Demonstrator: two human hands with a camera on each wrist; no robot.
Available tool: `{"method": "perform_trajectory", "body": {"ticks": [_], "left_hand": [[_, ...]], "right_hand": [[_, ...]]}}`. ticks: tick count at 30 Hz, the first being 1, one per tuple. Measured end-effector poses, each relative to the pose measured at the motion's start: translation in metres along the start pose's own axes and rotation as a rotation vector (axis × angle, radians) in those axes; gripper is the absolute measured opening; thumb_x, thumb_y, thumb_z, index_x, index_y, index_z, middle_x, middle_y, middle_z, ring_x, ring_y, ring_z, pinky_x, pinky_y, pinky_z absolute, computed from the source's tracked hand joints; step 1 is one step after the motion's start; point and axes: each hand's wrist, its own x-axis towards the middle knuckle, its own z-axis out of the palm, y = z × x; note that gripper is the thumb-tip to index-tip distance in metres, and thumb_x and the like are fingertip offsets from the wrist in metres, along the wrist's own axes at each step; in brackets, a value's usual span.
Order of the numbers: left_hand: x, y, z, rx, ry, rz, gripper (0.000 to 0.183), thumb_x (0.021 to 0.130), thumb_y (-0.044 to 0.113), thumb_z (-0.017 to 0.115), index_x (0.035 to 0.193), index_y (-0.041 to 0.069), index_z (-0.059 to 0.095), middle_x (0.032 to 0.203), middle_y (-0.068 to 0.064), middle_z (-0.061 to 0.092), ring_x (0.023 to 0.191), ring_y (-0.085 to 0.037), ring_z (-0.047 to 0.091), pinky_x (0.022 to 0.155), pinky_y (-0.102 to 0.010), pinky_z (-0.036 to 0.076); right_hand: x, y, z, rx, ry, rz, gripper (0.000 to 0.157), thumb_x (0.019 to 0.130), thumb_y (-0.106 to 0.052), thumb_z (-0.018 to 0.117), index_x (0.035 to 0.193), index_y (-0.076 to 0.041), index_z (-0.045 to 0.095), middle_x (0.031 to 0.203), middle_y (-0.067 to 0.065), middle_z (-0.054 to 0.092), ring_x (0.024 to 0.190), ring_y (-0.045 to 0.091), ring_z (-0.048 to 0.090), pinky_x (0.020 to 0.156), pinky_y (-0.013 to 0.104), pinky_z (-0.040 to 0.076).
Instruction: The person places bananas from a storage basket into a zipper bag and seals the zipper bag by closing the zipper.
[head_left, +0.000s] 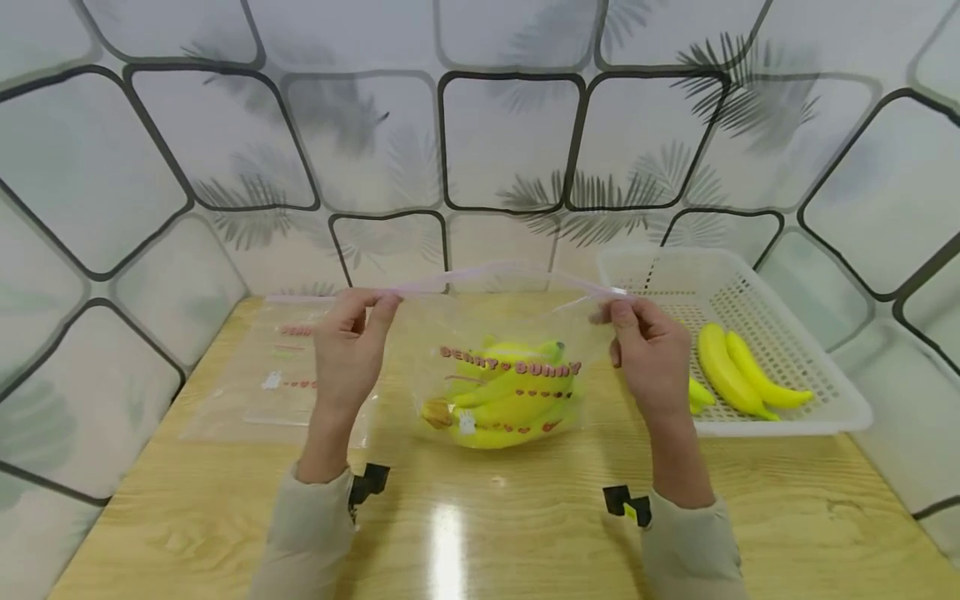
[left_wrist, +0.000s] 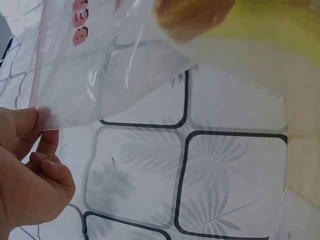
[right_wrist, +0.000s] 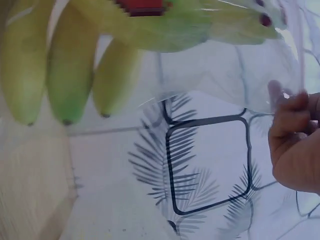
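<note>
A clear zip bag (head_left: 427, 333) with red lettering and a pinkish zip strip along its top edge hangs between both hands. Inside it lies a bunch of yellow bananas (head_left: 495, 408), stem end toward the left. My left hand (head_left: 348, 346) pinches the bag's top left corner between thumb and fingers; the left wrist view shows that grip at the zip edge. At the top right corner, my right hand (head_left: 652, 350) pinches the zip edge the same way. Several banana tips (right_wrist: 70, 100) show through the plastic in the right wrist view.
A white perforated basket (head_left: 795, 342) stands at the right with loose bananas (head_left: 731, 371) in it. Flat on the wooden table (head_left: 495, 517), at the left, lies another clear printed zip bag (head_left: 240, 392). A patterned wall (head_left: 510, 142) rises behind and at both sides.
</note>
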Motion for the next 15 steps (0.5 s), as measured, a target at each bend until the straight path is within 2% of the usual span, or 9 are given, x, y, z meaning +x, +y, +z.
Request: {"method": "perform_trajectory", "body": {"ticks": [2,3,6,9,12,15], "left_hand": [[0.002,0.005,0.000,-0.027,0.026,-0.032,0.009,0.093,0.001,0.066,0.092,-0.004,0.074,0.080,0.007,0.061,0.050,-0.007,0.031,0.049,-0.021,0.027],[0.003,0.007,0.001,-0.061,0.022,-0.069,0.010,0.093,0.002,0.066,0.093,-0.005,0.074,0.080,0.007,0.063,0.047,-0.007,0.034,0.046,-0.020,0.029],[0.003,0.009,0.001,-0.150,-0.020,-0.195,0.017,0.096,0.006,0.064,0.097,-0.008,0.072,0.085,0.004,0.069,0.046,-0.005,0.053,0.044,-0.018,0.043],[0.001,0.008,0.001,-0.252,-0.037,-0.285,0.022,0.099,0.008,0.060,0.101,-0.012,0.068,0.088,-0.002,0.071,0.056,-0.009,0.068,0.051,-0.024,0.055],[0.000,0.004,0.003,-0.325,-0.020,-0.280,0.022,0.099,0.004,0.058,0.099,-0.017,0.065,0.085,-0.004,0.073,0.066,-0.011,0.072,0.061,-0.027,0.058],[0.001,-0.002,0.007,-0.339,0.009,-0.232,0.021,0.097,0.001,0.058,0.097,-0.020,0.063,0.083,-0.002,0.073,0.070,-0.011,0.072,0.065,-0.027,0.059]], "right_hand": [[0.000,-0.004,-0.006,0.077,-0.005,0.079,0.027,0.101,-0.019,0.057,0.096,0.005,0.069,0.081,-0.006,0.071,0.048,0.008,0.052,0.044,0.017,0.044],[-0.001,-0.006,-0.009,0.128,-0.009,0.118,0.026,0.101,-0.019,0.057,0.095,0.004,0.069,0.081,-0.003,0.072,0.049,0.009,0.056,0.045,0.018,0.047],[-0.001,-0.009,-0.011,0.204,-0.004,0.171,0.026,0.100,-0.017,0.057,0.096,0.006,0.068,0.080,0.002,0.072,0.057,0.011,0.066,0.055,0.022,0.056],[-0.001,-0.007,-0.007,0.216,-0.003,0.184,0.027,0.100,-0.015,0.057,0.098,0.010,0.067,0.080,0.003,0.071,0.067,0.012,0.070,0.065,0.026,0.058],[0.001,-0.001,-0.002,0.198,0.024,0.153,0.028,0.100,-0.013,0.056,0.097,0.013,0.065,0.078,0.003,0.070,0.069,0.013,0.071,0.067,0.026,0.058],[0.003,0.006,0.001,0.172,0.056,0.103,0.028,0.100,-0.009,0.055,0.096,0.017,0.064,0.076,0.002,0.070,0.067,0.012,0.070,0.065,0.025,0.058]]}}
